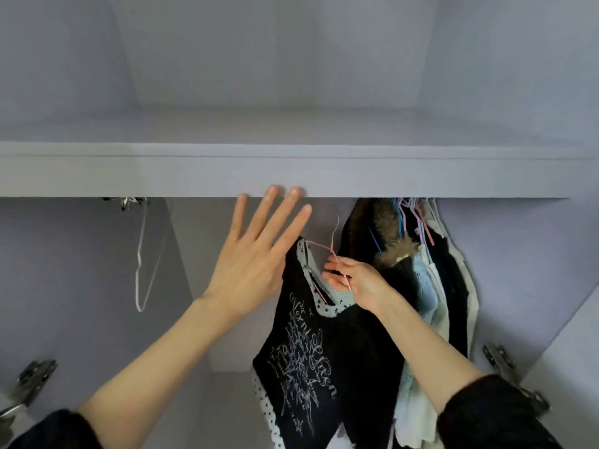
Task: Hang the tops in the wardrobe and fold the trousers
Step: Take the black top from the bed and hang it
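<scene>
Right grip (pixel 348 280) on pink hanger (pixel 327 251), black printed top (pixel 308 351)

Left hand (pixel 251 254) raised, fingers straight and spread. Right hand (pixel 351 281) raised, fingers curled in a pinch.

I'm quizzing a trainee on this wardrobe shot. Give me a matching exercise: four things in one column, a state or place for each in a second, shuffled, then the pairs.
Things
1. left hand
2. right hand
3. white hanger
4. fur-trimmed dark garment

States or places
A. hangs bare at the left of the wardrobe
B. pinches the pink hanger that carries the black printed top
C. fingers straight and spread, raised near the shelf edge
D. hangs among the clothes bunched at the right

Pairs: 1-C, 2-B, 3-A, 4-D
</scene>
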Demonstrator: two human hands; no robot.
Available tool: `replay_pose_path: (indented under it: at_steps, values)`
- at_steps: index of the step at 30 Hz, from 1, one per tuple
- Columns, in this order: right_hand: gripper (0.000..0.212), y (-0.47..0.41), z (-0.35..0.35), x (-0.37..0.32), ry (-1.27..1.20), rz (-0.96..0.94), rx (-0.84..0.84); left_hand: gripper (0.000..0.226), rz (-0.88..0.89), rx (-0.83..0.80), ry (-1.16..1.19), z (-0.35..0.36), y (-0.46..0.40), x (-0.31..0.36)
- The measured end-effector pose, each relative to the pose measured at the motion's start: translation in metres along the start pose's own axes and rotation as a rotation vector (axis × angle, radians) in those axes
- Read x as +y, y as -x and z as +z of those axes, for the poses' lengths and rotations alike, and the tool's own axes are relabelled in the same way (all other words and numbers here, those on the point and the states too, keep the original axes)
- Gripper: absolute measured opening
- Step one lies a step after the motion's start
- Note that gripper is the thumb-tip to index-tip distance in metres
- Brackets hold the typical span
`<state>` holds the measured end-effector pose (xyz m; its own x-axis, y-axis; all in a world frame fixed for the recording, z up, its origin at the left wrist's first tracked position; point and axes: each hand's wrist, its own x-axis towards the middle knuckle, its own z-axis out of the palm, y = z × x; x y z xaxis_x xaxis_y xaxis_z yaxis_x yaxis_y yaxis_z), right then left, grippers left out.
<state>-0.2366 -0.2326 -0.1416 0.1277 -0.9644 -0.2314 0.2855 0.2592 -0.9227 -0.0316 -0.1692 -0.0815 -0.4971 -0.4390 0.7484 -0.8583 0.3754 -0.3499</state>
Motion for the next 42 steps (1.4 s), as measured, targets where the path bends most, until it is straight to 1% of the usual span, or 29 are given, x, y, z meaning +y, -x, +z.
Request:
replay_pose_path:
  at_steps: [3,8,10,12,15,16,19,20,23,26,29,33,35,37,39,42]
  values:
    - [0.031,-0.012,-0.004,-0.019,-0.119,-0.066,0.023,0.102,-0.017,0.032,-0.096,0.005,-0.01,-0.005]
    - [0.029,-0.031,-0.009,-0.053,-0.222,-0.216,0.024,0.102,0.009,0.071,-0.135,0.006,-0.012,-0.005]
    - [0.023,-0.039,-0.009,-0.066,-0.253,-0.247,0.024,0.101,0.009,0.076,-0.135,0.006,-0.012,-0.007]
    - [0.014,-0.048,-0.008,-0.078,-0.291,-0.23,0.054,0.1,0.006,0.072,-0.135,0.006,-0.012,-0.007]
    - [0.009,-0.06,-0.012,-0.085,-0.257,-0.186,0.132,0.1,-0.01,0.078,-0.152,0.008,-0.012,-0.006]
    - [0.012,-0.063,-0.015,-0.084,-0.24,-0.175,0.148,0.1,-0.014,0.081,-0.16,0.009,-0.012,-0.006]
    - [0.037,-0.067,-0.028,-0.076,-0.214,-0.127,0.16,0.094,-0.016,0.094,-0.174,0.011,-0.01,-0.006]
    - [0.04,-0.067,-0.032,-0.074,-0.205,-0.122,0.155,0.092,-0.016,0.099,-0.177,0.012,-0.01,-0.006]
    - [0.037,-0.064,-0.039,-0.077,-0.151,-0.132,0.214,0.09,-0.021,0.109,-0.195,0.013,-0.01,-0.006]
    - [0.029,-0.063,-0.047,-0.081,-0.081,-0.116,0.344,0.089,-0.028,0.104,-0.205,0.014,-0.009,-0.006]
    - [0.028,-0.062,-0.057,-0.085,-0.027,-0.127,0.458,0.087,-0.049,0.084,-0.206,0.013,-0.008,-0.004]
    - [0.029,-0.055,-0.062,-0.077,0.173,-0.205,0.536,0.088,-0.121,0.031,-0.162,0.01,-0.007,0.005]
    - [0.036,-0.042,-0.059,-0.068,0.405,-0.258,0.551,0.09,-0.165,-0.006,-0.131,0.007,-0.005,0.013]
    - [0.04,-0.018,-0.055,-0.061,0.664,-0.31,0.523,0.093,-0.201,-0.052,-0.103,0.003,0.001,0.021]
    - [0.047,0.008,-0.05,-0.05,0.766,-0.32,0.448,0.092,-0.244,-0.118,-0.039,-0.001,0.011,0.03]
    - [0.05,0.044,-0.041,-0.024,0.897,-0.426,0.402,0.08,-0.343,-0.241,0.085,-0.01,0.044,0.044]
